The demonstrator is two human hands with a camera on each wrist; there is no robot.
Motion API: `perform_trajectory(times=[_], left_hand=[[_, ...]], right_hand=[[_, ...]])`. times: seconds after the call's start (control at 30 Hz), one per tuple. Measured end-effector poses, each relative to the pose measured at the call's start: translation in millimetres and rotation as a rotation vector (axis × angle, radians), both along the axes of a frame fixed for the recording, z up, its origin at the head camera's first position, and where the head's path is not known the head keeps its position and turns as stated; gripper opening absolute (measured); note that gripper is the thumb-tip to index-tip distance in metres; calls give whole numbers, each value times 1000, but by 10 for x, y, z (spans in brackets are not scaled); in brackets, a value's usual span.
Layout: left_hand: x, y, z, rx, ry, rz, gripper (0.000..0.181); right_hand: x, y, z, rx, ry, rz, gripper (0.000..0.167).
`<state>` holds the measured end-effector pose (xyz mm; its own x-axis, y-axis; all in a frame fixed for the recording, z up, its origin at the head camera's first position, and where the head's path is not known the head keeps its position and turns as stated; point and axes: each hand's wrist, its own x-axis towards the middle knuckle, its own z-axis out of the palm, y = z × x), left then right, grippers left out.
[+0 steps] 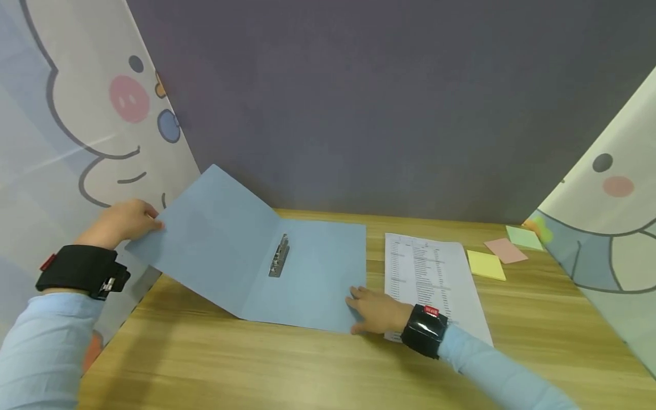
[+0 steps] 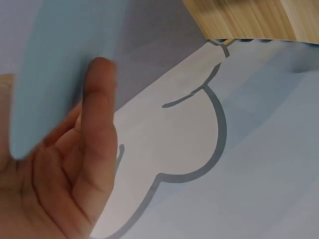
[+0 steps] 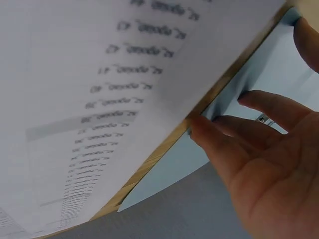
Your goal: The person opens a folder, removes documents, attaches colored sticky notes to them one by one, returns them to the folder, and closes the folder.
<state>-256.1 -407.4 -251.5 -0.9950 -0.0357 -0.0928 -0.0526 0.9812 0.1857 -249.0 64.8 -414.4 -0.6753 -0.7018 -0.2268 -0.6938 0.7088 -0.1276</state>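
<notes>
A light blue folder (image 1: 318, 256) lies spread on the wooden table, its left cover (image 1: 210, 233) lifted at a slant. A metal binder clip (image 1: 279, 256) sits near the fold. My left hand (image 1: 123, 221) pinches the raised cover's outer edge; in the left wrist view the fingers of that hand (image 2: 75, 149) are at the blue sheet (image 2: 60, 64). At the folder's lower right edge rests my right hand (image 1: 376, 310), fingers spread over the border. The right wrist view shows this hand (image 3: 269, 149) at the folder edge (image 3: 169, 184), beside the printed paper (image 3: 60, 99).
Right of the folder lies a printed sheet (image 1: 451, 273), partly under my right wrist. Farther right are yellow (image 1: 486, 265), pink (image 1: 505, 250) and green (image 1: 524, 237) paper pads. A dark grey panel (image 1: 359, 114) stands behind, with cartoon-printed sheets at both sides.
</notes>
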Motion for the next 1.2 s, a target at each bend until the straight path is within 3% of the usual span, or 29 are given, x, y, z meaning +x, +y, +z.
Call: perform_trajectory(times=[0.17, 0.33, 0.5, 0.67, 0.9, 1.1, 1.2], left_hand=[[57, 48, 49, 16, 24, -6, 61], [128, 122, 58, 42, 31, -19, 58], [167, 151, 31, 53, 111, -6, 50], [191, 49, -9, 55, 204, 32, 46], [124, -137, -63, 37, 312, 102, 41], [67, -129, -125, -16, 515, 117, 33], [56, 9, -203, -99, 711, 65, 26]], right_hand=[[-70, -34, -20, -34, -1, -6, 68], [-86, -40, -28, -54, -5, -6, 67], [-138, -106, -58, -60, 10, 6, 66], [-249, -287, -79, -55, 7, 26, 66], [-368, -599, -93, -18, 6, 6, 66], [-391, -824, -123, 4, 23, -7, 68], [-392, -894, -132, 9, 25, -17, 68]])
